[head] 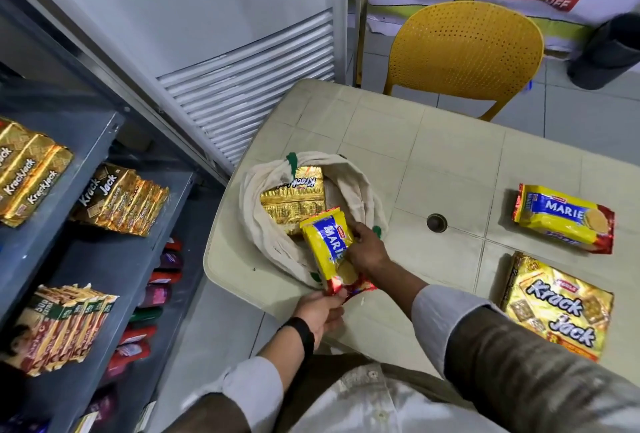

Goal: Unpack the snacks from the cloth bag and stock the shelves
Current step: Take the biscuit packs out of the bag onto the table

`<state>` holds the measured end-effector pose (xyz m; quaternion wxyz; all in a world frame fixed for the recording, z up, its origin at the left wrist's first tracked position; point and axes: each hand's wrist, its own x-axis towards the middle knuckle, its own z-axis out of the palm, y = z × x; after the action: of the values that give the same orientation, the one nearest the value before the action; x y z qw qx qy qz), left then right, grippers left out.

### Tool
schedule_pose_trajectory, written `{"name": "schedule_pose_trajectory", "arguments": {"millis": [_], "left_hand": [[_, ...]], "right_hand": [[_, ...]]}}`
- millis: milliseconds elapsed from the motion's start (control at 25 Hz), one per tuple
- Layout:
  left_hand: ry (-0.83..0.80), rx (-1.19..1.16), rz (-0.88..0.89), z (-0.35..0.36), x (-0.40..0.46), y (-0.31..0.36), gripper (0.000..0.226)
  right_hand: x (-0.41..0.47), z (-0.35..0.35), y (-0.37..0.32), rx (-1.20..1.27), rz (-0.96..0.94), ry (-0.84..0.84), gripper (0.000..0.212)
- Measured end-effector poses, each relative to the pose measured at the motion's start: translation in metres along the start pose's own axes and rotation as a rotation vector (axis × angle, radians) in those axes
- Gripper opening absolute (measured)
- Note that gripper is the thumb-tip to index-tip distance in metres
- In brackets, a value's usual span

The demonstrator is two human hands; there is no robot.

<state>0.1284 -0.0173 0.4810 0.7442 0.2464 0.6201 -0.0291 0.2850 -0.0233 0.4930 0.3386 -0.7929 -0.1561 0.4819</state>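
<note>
Yellow packet (329, 245) marked "MARIE" in white on blue, over the mouth of the cloth bag (263, 183) at the table's (433, 155) near-left corner. Long axis tilted, red-crimped end toward the person. Left hand (320, 313) pinching that end; right hand (365, 250) curled round its side. Inside the bag, gold "KrackJack" pack (294, 200) (lettering upside down).

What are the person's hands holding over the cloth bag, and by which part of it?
Both hold one yellow Marie biscuit pack. The left hand pinches its red bottom end; the right hand grips its right side edge, near the middle.
</note>
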Motion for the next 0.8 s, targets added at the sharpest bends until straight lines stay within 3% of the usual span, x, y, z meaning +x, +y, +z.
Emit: {"name": "schedule_pose_trajectory", "arguments": {"millis": [120, 200, 320, 360, 440, 560, 640, 800], "left_hand": [[-0.086, 0.298, -0.047, -0.008, 0.002, 0.014, 0.012], [-0.038, 0.565, -0.048, -0.014, 0.001, 0.032, 0.007], [0.372, 1.195, 0.339, -0.025, 0.005, 0.068, 0.023], [0.463, 1.210, 0.527, -0.025, 0.003, 0.082, 0.027], [0.404, 1.223, 0.787, -0.016, 0.010, 0.105, 0.036], [0.162, 1.428, 0.679, 0.005, 0.029, 0.118, 0.047], [0.154, 1.520, 0.609, 0.009, 0.036, 0.113, 0.052], [0.169, 1.443, 0.567, 0.018, 0.028, 0.093, 0.056]], "right_hand": [[0.006, -0.005, 0.001, 0.008, 0.020, -0.064, 0.067], [0.000, -0.005, 0.005, 0.059, 0.025, -0.013, 0.056], [-0.022, 0.001, 0.030, 0.172, 0.164, 0.335, 0.048], [-0.032, 0.006, 0.039, 0.274, 0.272, 0.405, 0.042], [-0.045, 0.020, 0.046, 0.564, 0.494, 0.363, 0.015], [-0.048, 0.024, 0.043, 0.788, 0.695, 0.264, 0.022], [-0.050, 0.023, 0.041, 0.870, 0.678, 0.200, 0.020], [-0.060, 0.008, 0.048, 0.985, 0.652, 0.205, 0.024]]}}
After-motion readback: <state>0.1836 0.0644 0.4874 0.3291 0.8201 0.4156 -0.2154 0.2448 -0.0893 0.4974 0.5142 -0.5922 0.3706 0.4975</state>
